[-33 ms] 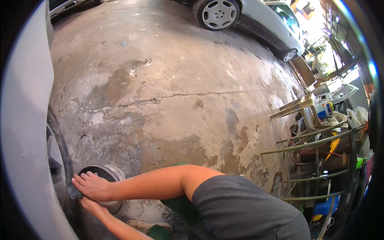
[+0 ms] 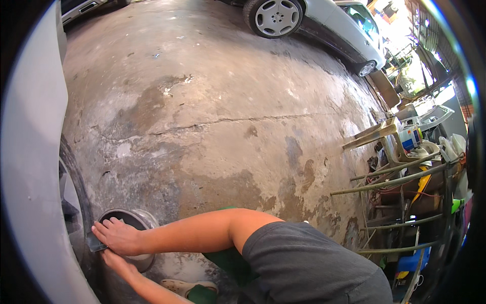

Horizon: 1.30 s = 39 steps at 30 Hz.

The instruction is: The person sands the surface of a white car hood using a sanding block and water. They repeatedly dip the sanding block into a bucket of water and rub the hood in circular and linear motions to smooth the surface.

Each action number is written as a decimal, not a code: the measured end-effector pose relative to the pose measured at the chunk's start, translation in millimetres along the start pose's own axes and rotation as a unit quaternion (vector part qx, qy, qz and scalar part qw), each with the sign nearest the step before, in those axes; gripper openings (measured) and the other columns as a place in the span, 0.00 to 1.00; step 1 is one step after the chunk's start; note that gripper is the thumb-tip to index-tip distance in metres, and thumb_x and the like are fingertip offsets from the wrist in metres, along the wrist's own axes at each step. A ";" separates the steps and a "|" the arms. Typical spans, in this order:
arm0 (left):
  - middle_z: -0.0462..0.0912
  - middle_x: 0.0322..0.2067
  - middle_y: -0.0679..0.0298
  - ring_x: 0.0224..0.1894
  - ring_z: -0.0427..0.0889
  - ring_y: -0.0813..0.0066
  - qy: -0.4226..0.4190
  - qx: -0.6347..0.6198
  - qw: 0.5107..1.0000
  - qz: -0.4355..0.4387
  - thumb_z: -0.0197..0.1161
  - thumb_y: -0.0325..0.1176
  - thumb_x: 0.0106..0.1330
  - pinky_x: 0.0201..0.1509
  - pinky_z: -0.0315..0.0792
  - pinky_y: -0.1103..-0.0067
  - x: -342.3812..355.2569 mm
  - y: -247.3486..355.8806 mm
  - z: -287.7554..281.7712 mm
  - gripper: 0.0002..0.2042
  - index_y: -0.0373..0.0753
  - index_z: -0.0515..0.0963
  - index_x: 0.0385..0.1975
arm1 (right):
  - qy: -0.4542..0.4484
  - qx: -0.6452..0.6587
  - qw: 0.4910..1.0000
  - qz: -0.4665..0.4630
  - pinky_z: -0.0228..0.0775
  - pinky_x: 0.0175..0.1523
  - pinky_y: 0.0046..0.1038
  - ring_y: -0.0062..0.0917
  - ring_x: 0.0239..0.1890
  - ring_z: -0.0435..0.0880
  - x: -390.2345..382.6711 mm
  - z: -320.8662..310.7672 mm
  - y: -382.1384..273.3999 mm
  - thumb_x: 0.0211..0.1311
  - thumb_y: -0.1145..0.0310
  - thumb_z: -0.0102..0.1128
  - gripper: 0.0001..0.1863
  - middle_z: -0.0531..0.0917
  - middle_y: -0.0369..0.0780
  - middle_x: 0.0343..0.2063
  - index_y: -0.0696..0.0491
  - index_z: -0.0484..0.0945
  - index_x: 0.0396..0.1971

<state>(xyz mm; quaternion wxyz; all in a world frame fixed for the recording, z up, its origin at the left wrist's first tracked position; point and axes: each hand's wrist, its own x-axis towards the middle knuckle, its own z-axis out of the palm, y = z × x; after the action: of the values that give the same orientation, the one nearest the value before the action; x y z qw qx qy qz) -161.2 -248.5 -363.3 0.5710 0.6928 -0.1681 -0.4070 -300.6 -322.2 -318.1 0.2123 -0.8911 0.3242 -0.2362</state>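
At the far left, the view is closed off by a smooth, pale-grey curved vehicle panel [image 2: 33,152], and below it a black rubber tyre [image 2: 84,200] is partly covered. Just beside the tyre, a dark, flat, thin piece [image 2: 94,244] of unclear material is held at the left side of the mouth of a round, pale-grey bucket [image 2: 149,220]. By the bare right hand [image 2: 121,239], the piece is covered from above, the fingers laid out across its edge; by the bare left hand [image 2: 119,261], its lower side is approached from beneath the right. The 2 hands are kept close together, seemingly so that the piece is steadied from 2 sides; how firmly either is closed cannot be told, as the undersides are hidden. The bucket appears to be stood there so that it is reached without a step; reach farther left seems blocked by the tyre and panel.

Near the bucket, a beige clog [image 2: 174,287] is planted on the stained concrete floor [image 2: 228,167]. Beyond, a silver car [image 2: 324,20] is parked. At the right, a worn beige plastic stool [image 2: 387,134] and long olive-coloured rods [image 2: 390,183] are crowded against clutter, well apart from the hands.
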 end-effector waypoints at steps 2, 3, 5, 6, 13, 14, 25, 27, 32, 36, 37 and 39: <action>0.73 0.68 0.56 0.66 0.75 0.62 -0.033 -0.014 0.999 -0.033 0.48 0.41 0.76 0.71 0.66 0.67 6.7 -0.2 -27.0 0.26 0.37 0.69 0.71 | -0.035 -0.005 0.999 0.013 0.73 0.58 0.39 0.40 0.56 0.79 0.6 -3.4 2.7 0.61 0.62 0.63 0.39 0.74 0.55 0.64 0.69 0.65 0.69; 0.73 0.69 0.56 0.67 0.75 0.61 -0.051 -0.027 0.997 -0.057 0.48 0.40 0.76 0.71 0.66 0.67 12.4 0.3 -40.1 0.27 0.37 0.68 0.72 | -0.021 0.012 0.999 0.026 0.74 0.56 0.40 0.41 0.55 0.80 0.8 -6.2 4.6 0.61 0.61 0.64 0.40 0.76 0.55 0.62 0.68 0.65 0.69; 0.73 0.69 0.50 0.70 0.72 0.56 0.038 0.103 0.992 0.061 0.52 0.37 0.74 0.74 0.63 0.66 25.4 -7.6 -56.4 0.27 0.36 0.69 0.72 | -0.049 0.042 0.996 0.067 0.75 0.54 0.41 0.42 0.52 0.82 1.1 -12.7 11.2 0.60 0.59 0.67 0.41 0.78 0.54 0.57 0.66 0.65 0.70; 0.72 0.70 0.48 0.70 0.73 0.54 0.101 0.209 0.967 0.108 0.53 0.37 0.75 0.74 0.64 0.65 37.6 -11.3 -59.9 0.26 0.36 0.69 0.72 | -0.071 0.055 0.995 0.053 0.76 0.53 0.42 0.43 0.51 0.83 1.2 -15.7 15.5 0.61 0.59 0.67 0.41 0.79 0.54 0.55 0.64 0.65 0.70; 0.72 0.69 0.40 0.68 0.75 0.46 0.065 0.358 0.908 0.210 0.46 0.24 0.80 0.72 0.67 0.63 49.8 -80.1 -83.6 0.23 0.37 0.67 0.74 | -0.292 0.059 0.954 0.020 0.80 0.54 0.42 0.43 0.52 0.89 -3.9 -4.3 28.9 0.58 0.62 0.65 0.23 0.89 0.50 0.46 0.52 0.86 0.54; 0.72 0.69 0.40 0.68 0.75 0.45 0.070 0.376 0.902 0.203 0.46 0.24 0.79 0.72 0.67 0.63 48.7 -85.3 -91.0 0.23 0.37 0.67 0.74 | -0.303 0.055 0.951 0.020 0.80 0.54 0.42 0.42 0.52 0.88 -3.1 2.6 28.5 0.59 0.63 0.64 0.21 0.89 0.49 0.45 0.52 0.87 0.52; 0.70 0.69 0.38 0.69 0.73 0.42 0.274 0.414 0.867 0.041 0.51 0.28 0.77 0.73 0.66 0.61 -22.3 -132.7 -138.2 0.25 0.29 0.64 0.73 | -0.280 -0.034 0.959 -0.021 0.79 0.53 0.38 0.36 0.51 0.89 14.5 85.2 12.9 0.61 0.62 0.65 0.14 0.91 0.40 0.43 0.45 0.91 0.45; 0.72 0.68 0.39 0.66 0.75 0.42 0.283 0.420 0.862 0.007 0.52 0.29 0.75 0.71 0.68 0.62 -35.8 -131.0 -143.7 0.26 0.30 0.65 0.72 | -0.268 -0.008 0.963 -0.029 0.79 0.54 0.39 0.37 0.51 0.89 13.1 92.4 8.2 0.60 0.61 0.65 0.14 0.91 0.40 0.42 0.43 0.91 0.44; 0.76 0.64 0.41 0.62 0.79 0.44 0.235 0.412 0.880 0.019 0.56 0.34 0.73 0.68 0.71 0.63 -4.8 -110.8 -166.4 0.27 0.29 0.68 0.70 | -0.255 0.087 0.963 0.020 0.78 0.55 0.40 0.38 0.52 0.88 10.9 102.3 3.4 0.57 0.61 0.66 0.15 0.90 0.42 0.43 0.41 0.91 0.44; 0.75 0.65 0.39 0.65 0.76 0.44 0.134 0.427 0.889 0.098 0.56 0.46 0.79 0.69 0.69 0.63 39.2 -101.5 -172.4 0.29 0.28 0.69 0.69 | -0.317 0.032 0.948 0.004 0.76 0.61 0.38 0.37 0.54 0.88 12.0 113.4 9.3 0.58 0.59 0.66 0.19 0.90 0.42 0.48 0.42 0.90 0.51; 0.75 0.65 0.39 0.65 0.76 0.43 0.147 0.457 0.873 0.084 0.54 0.48 0.80 0.69 0.70 0.63 43.7 -101.2 -171.9 0.29 0.28 0.69 0.69 | -0.318 0.038 0.947 0.007 0.76 0.61 0.39 0.37 0.55 0.88 11.7 117.4 11.0 0.58 0.60 0.66 0.19 0.90 0.43 0.48 0.44 0.90 0.50; 0.75 0.66 0.38 0.66 0.76 0.42 0.174 0.504 0.844 0.059 0.51 0.51 0.82 0.69 0.70 0.62 44.4 -103.7 -166.7 0.31 0.28 0.69 0.69 | -0.317 0.051 0.947 0.000 0.77 0.62 0.39 0.37 0.56 0.87 9.2 124.3 14.4 0.58 0.62 0.67 0.17 0.90 0.44 0.49 0.47 0.91 0.47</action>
<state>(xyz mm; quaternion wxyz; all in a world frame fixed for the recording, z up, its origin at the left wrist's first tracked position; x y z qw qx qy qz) -32.0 -140.1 -473.3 0.1854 0.9337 -0.2881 -0.1043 -231.8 -310.5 -422.3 0.3497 -0.9077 0.2280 0.0420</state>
